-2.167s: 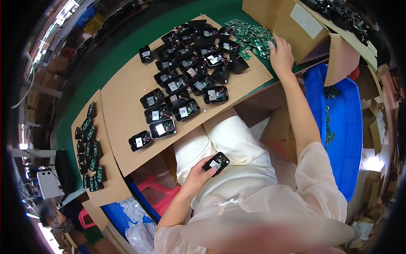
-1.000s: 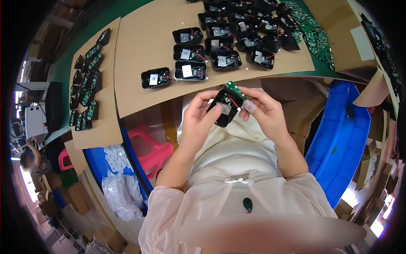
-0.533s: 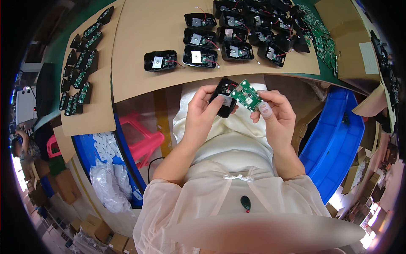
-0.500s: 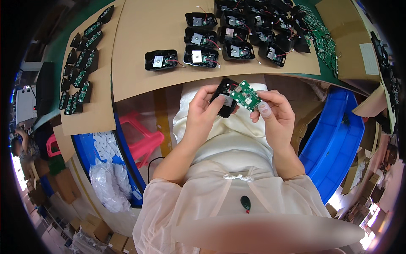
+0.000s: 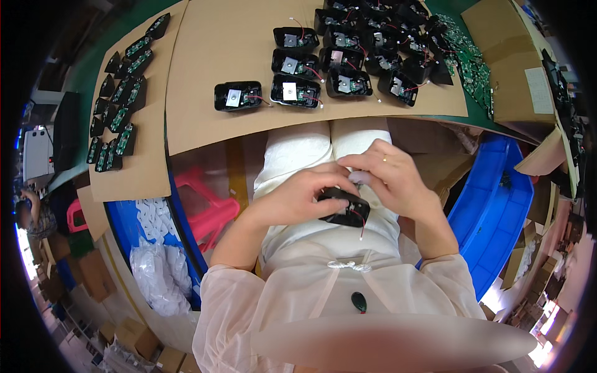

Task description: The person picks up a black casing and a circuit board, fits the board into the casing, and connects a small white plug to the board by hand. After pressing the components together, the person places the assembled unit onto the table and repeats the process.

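Over my lap, my left hand is closed around a black plastic housing, its thumb inside the open side. A thin red wire with a small white plug hangs from the housing's near edge. Just beyond it, my right hand has its fingers bent together against the housing's far side, close to my left fingertips. Whatever lies between those right fingers is hidden. The green circuit board seen earlier cannot be made out in either hand.
Ahead, a cardboard-covered table carries rows of open black housings with wires. Smaller black parts with green boards stand at left. Loose circuit boards lie beside a carton. Blue bins and a pink stool flank me.
Both hands have come nearer to my body, and the housing has turned, its wire now hanging toward me. The green board has gone from sight. My right hand has closed in against the housing.
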Available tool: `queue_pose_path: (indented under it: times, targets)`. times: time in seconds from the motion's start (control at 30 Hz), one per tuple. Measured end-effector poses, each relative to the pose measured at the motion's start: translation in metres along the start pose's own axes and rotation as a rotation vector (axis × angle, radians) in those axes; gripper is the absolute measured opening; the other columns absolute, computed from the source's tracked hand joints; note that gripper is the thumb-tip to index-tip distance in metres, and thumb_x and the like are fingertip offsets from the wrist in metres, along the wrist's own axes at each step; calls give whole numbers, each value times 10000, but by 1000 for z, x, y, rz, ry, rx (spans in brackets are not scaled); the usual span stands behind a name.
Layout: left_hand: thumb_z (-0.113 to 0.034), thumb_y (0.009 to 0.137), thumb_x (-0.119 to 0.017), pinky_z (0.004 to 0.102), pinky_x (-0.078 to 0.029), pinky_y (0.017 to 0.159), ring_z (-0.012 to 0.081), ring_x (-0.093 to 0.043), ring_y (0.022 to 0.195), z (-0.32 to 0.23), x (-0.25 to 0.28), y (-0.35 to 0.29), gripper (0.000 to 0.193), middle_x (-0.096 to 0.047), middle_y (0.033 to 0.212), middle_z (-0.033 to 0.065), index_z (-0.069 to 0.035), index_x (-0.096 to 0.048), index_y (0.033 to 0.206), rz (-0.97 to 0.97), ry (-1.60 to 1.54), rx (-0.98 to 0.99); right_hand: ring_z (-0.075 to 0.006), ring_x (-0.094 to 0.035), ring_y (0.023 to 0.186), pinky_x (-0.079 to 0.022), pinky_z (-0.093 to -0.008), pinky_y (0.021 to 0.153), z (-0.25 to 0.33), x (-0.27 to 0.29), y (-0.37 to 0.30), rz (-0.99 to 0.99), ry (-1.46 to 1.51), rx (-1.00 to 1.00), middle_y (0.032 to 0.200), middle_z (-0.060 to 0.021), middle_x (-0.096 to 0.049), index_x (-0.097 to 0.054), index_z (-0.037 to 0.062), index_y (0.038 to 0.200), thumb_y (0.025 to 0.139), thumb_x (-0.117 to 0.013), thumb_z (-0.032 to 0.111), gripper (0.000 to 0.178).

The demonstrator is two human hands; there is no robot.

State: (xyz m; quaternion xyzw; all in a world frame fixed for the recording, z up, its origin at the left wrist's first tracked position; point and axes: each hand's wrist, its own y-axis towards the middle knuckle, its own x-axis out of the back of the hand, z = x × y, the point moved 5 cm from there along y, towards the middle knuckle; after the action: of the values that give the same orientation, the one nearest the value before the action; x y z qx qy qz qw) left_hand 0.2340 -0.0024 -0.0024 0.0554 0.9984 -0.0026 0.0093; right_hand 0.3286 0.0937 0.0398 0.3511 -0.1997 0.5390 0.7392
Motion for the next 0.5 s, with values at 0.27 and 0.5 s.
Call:
queue_pose_path:
  times: [0.27, 0.5]
  targets:
    - [-1, 815, -548, 235, -445, 752, 101, -532, 902, 13, 6, 1, 194, -556, 973, 27, -6, -572, 1007, -314, -432, 36, -94, -519, 778, -440, -185, 532, -31, -27, -26, -278, 692, -404, 975, -59, -488, -534, 12, 1069, 849, -518, 66, 226]
    - [-77, 849, -536, 224, -462, 722, 93, -563, 790, 31, 2, 3, 225, -593, 918, 60, 7, -536, 1058, -503, -682, 202, -94, -529, 744, -448, -203, 561, -30, -36, -34, -304, 900, -610, 908, -60, -530, -520, -4, 1101, 839, -509, -1, 262]
